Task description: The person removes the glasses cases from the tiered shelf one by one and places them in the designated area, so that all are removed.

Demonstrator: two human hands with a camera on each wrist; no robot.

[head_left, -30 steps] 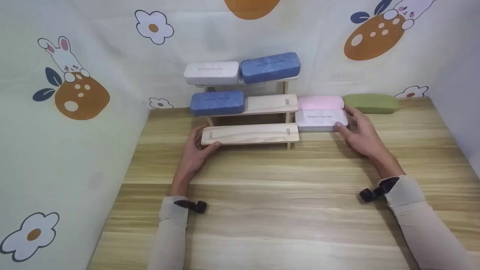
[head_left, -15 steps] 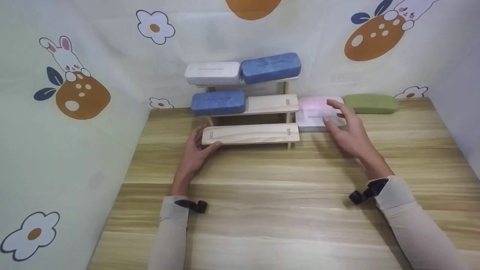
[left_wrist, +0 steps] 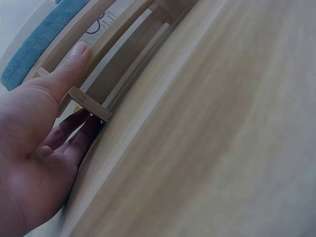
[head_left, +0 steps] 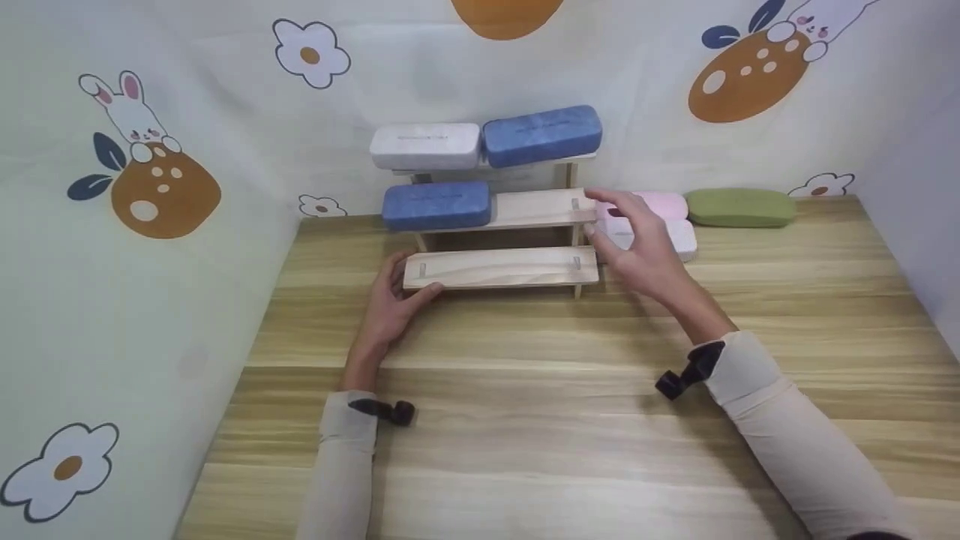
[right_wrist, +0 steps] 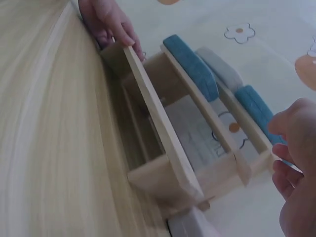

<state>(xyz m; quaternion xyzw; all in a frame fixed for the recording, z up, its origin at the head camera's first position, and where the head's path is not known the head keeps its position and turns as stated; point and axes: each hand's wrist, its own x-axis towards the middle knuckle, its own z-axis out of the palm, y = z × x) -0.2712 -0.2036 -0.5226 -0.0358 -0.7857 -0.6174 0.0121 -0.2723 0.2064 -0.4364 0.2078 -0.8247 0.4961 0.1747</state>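
Observation:
A three-tier wooden rack (head_left: 501, 268) stands at the back of the table. My left hand (head_left: 386, 306) grips the left end of its lowest shelf; in the left wrist view the thumb lies along the shelf edge, with fingers behind the end leg (left_wrist: 91, 103). My right hand (head_left: 645, 251), fingers loosely bent and holding nothing, hovers by the rack's right end; whether it touches the wood I cannot tell. A blue glasses case (head_left: 435, 206) sits on the middle shelf's left half. On the top shelf are a white glasses case (head_left: 425, 146) and another blue glasses case (head_left: 542, 136).
Right of the rack lie a pink case (head_left: 665, 205) and, before it, a white case (head_left: 684, 240), partly hidden by my right hand. A green case (head_left: 741, 208) lies farther right. A patterned cloth wall (head_left: 645, 75) rises behind the wood-grain table (head_left: 525, 420).
My right hand has let go of the white case beside the rack and moved left to the rack's right end. The left hand has stayed on the lowest shelf.

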